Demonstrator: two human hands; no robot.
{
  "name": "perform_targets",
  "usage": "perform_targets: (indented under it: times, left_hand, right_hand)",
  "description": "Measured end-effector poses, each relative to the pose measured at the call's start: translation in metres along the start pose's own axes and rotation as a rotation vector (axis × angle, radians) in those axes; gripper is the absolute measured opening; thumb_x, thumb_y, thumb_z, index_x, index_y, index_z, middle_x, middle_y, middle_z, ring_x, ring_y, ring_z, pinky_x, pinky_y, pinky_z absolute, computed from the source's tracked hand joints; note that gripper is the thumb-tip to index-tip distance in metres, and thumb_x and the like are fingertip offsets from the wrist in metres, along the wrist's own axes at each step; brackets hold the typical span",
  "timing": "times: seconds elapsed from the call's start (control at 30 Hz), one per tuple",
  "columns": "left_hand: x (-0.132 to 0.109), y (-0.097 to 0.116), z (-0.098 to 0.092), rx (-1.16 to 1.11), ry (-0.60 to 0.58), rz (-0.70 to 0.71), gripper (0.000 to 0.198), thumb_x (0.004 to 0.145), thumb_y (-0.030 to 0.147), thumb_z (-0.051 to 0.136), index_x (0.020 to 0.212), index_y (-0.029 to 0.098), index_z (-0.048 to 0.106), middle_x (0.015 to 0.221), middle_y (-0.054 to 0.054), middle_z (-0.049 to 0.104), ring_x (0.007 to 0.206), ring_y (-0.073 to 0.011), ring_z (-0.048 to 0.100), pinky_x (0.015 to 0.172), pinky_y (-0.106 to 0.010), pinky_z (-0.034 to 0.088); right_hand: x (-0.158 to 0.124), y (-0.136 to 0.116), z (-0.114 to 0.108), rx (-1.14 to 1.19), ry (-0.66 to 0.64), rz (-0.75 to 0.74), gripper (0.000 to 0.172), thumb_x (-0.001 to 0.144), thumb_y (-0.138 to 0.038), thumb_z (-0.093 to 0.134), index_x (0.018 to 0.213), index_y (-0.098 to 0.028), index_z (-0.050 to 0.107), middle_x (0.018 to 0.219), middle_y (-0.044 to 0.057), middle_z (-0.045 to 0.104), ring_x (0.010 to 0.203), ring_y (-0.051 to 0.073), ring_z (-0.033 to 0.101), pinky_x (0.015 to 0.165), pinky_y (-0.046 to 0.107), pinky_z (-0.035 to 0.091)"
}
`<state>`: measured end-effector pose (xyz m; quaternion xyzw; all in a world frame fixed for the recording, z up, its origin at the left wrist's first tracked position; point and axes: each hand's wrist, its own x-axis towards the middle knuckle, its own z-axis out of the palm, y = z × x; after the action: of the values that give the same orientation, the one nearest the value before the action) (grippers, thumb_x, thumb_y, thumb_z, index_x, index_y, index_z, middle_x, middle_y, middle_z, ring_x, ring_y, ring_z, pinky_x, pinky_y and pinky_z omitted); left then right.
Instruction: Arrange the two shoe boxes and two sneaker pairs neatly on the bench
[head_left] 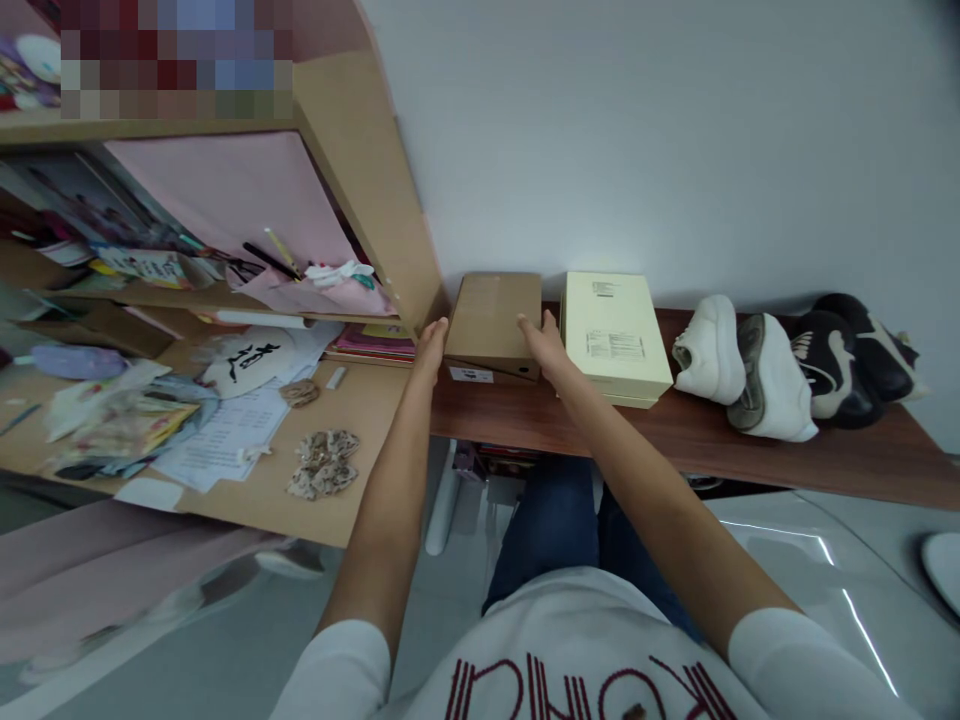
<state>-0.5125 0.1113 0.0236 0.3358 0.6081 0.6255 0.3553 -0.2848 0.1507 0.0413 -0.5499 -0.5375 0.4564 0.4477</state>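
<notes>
A brown cardboard box (495, 318) with a white label on its front sits on the dark wooden bench, against the wall. My left hand (430, 352) presses along the box's left side, fingers pointing away from me. On the opposite side, my right hand (545, 345) grips the box, its thumb on the top edge and its fingers down in the gap. Just right of that hand stands a pale yellow box (616, 325) with printed text on its lid. Parts of my fingertips are hidden behind the brown box.
White sneakers (709, 350) and black shoes (832, 365) line the bench (637, 430) to the right. At left, a desk (315, 515) carries papers, plastic bags and scrunchies (324, 463). A shelf's side panel (367, 160) rises close to my left hand.
</notes>
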Motion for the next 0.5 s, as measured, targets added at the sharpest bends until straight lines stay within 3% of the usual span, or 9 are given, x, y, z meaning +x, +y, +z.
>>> perform_targets:
  times: [0.17, 0.37, 0.5]
  left_hand:
    - [0.007, -0.005, 0.001, -0.016, -0.070, -0.044, 0.046, 0.084, 0.060, 0.068, 0.107, 0.021, 0.073, 0.116, -0.009, 0.076, 0.127, -0.0282, 0.063, 0.113, -0.043, 0.044]
    - [0.008, -0.019, -0.002, -0.051, -0.028, -0.082, 0.043, 0.085, 0.055, 0.069, 0.110, 0.021, 0.074, 0.126, -0.011, 0.073, 0.131, -0.0285, 0.061, 0.115, -0.043, 0.043]
    - [0.002, -0.022, -0.001, -0.087, -0.050, -0.124, 0.044, 0.089, 0.054, 0.064, 0.115, 0.019, 0.073, 0.128, -0.010, 0.073, 0.131, -0.0257, 0.061, 0.117, -0.042, 0.041]
  right_hand:
    - [0.005, 0.009, 0.005, 0.034, 0.012, 0.012, 0.102, 0.080, -0.068, 0.063, 0.162, -0.020, 0.026, 0.160, 0.017, 0.042, 0.149, 0.034, 0.040, 0.123, 0.056, 0.030]
    - [0.001, 0.011, 0.006, 0.010, 0.004, 0.141, 0.103, 0.079, -0.057, 0.068, 0.161, -0.013, 0.024, 0.161, 0.021, 0.039, 0.148, 0.035, 0.040, 0.123, 0.056, 0.030]
    - [0.001, 0.015, 0.007, 0.043, 0.000, 0.138, 0.101, 0.079, -0.053, 0.069, 0.160, -0.013, 0.025, 0.157, 0.022, 0.045, 0.144, 0.036, 0.047, 0.121, 0.058, 0.032]
